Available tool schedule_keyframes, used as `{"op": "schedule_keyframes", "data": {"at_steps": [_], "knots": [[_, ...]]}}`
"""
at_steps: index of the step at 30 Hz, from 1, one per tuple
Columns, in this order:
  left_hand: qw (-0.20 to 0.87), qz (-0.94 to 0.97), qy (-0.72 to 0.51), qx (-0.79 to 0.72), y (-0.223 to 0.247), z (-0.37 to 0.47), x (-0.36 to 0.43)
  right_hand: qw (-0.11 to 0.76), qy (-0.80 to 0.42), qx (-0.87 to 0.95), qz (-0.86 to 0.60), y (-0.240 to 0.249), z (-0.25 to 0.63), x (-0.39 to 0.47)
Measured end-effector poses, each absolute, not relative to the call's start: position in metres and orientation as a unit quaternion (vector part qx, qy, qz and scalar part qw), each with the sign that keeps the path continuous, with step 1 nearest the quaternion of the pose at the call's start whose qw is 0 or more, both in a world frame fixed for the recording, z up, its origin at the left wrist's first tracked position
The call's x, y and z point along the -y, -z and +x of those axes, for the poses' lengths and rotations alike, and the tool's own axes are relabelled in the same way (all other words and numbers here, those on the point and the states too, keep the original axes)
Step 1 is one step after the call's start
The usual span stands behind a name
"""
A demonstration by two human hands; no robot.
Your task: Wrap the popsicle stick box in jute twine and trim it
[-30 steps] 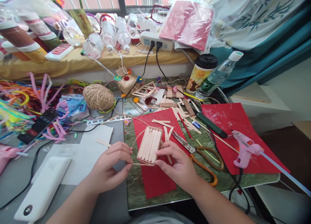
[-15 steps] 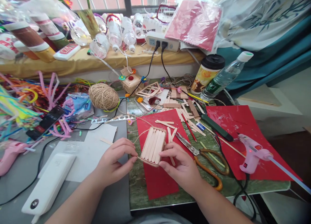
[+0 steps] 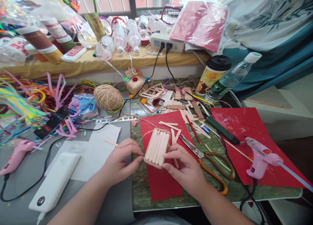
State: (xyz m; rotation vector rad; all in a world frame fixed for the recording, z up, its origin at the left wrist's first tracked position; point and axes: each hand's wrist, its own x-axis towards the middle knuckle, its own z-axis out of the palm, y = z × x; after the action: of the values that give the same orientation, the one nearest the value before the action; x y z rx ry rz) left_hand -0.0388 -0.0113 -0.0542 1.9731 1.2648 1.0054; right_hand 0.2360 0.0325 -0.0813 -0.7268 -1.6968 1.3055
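A small panel of pale craft sticks (image 3: 156, 147), edged with brown twine, is tilted above a red sheet (image 3: 166, 186). My right hand (image 3: 186, 168) grips its right edge between thumb and fingers. At the panel's lower left corner, my left hand (image 3: 124, 160) pinches the twine with thumb and forefinger. A loose strand curves from the panel's top back toward the twine ball (image 3: 108, 98). Loose sticks (image 3: 174, 137) lie just behind my right hand, and scissors with orange handles (image 3: 207, 160) rest to its right.
Two pink glue guns (image 3: 260, 158) (image 3: 18, 155) lie at either side. A white power bank (image 3: 55, 182) sits at left. Behind are a lidded cup (image 3: 211, 75), a water bottle (image 3: 232, 77), a green cutter (image 3: 222, 129), a stick box (image 3: 135, 85) and black cables.
The view has shifted slightly, so everything appears a little further right. My left hand stays pinched at the panel's corner, and my right hand keeps its grip.
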Motion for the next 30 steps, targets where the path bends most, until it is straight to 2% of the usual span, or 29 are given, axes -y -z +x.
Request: {"op": "schedule_keyframes", "data": {"at_steps": [6, 14, 22, 30], "knots": [[0.256, 0.723, -0.375, -0.520, 0.055, -0.034, 0.015, 0.422, -0.536, 0.675, -0.283, 0.084, 0.236, -0.032], [0.291, 0.698, -0.380, -0.533, 0.058, -0.027, 0.024, 0.419, -0.541, 0.673, -0.283, 0.087, 0.236, -0.031], [0.247, 0.690, -0.349, -0.584, 0.046, -0.013, 0.034, 0.427, -0.538, 0.668, -0.285, 0.085, 0.236, -0.032], [0.285, 0.652, -0.344, -0.612, 0.048, -0.005, 0.030, 0.428, -0.551, 0.663, -0.273, 0.090, 0.235, -0.031]]}}
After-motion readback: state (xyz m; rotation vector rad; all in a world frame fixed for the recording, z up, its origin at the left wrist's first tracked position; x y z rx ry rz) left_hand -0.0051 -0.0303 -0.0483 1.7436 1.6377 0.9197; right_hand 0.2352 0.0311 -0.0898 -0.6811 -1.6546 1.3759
